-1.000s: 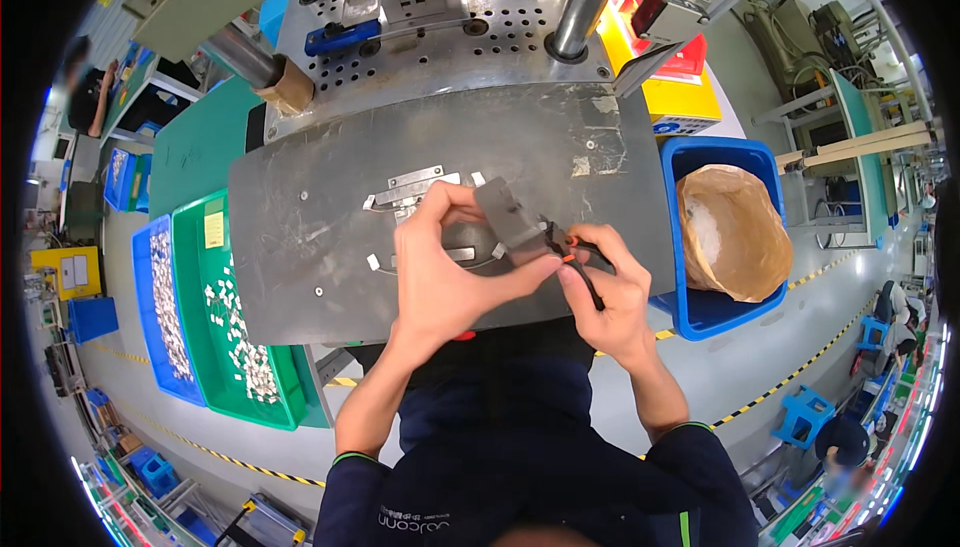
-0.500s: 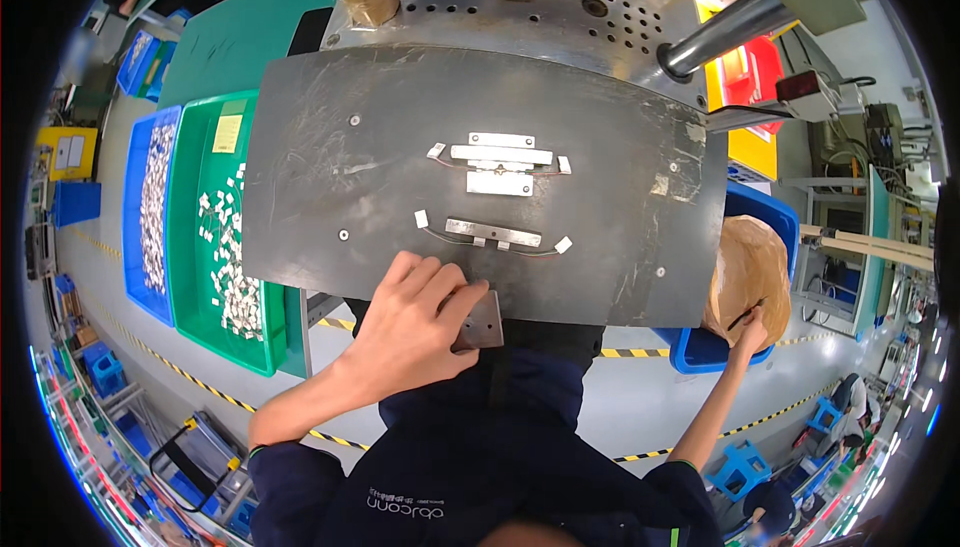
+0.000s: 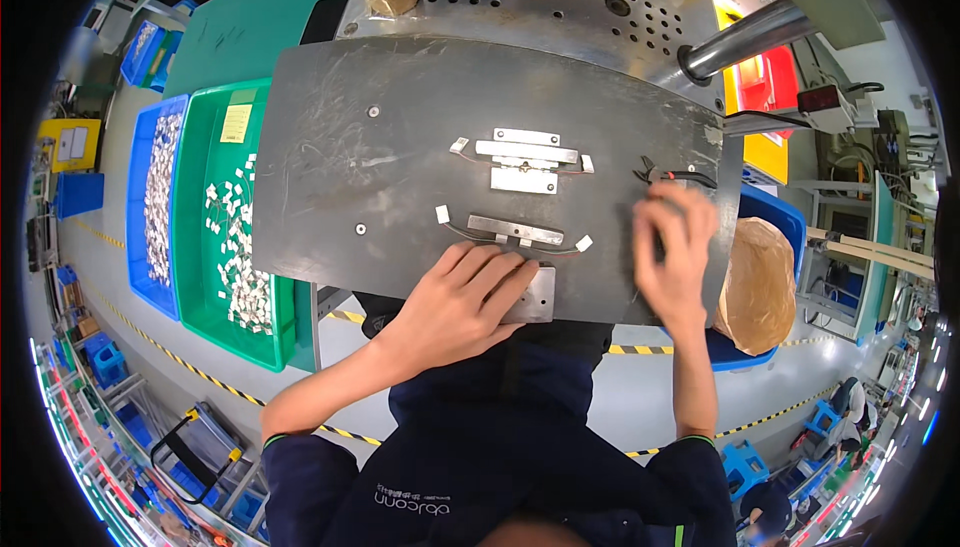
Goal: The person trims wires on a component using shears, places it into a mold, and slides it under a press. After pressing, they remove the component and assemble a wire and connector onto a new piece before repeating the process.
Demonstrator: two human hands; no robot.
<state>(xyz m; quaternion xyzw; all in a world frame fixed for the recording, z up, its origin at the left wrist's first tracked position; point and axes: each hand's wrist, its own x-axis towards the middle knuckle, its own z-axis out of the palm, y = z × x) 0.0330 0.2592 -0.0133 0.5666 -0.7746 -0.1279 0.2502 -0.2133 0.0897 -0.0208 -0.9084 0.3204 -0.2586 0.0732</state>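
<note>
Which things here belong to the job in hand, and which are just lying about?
Likely the job's:
- grey rectangular metal plate, in left hand
- black-handled pliers, near right hand
- nearer silver metal bar

Likely just lying about:
- blue plastic stool
- yellow rectangular box

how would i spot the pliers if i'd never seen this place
Find the big dark grey board in front of the person. Near its right edge, just beyond the right hand, lie the small pliers. Their red-and-black handles set them apart from the plain silver metal pieces toward the board's middle.
</note>
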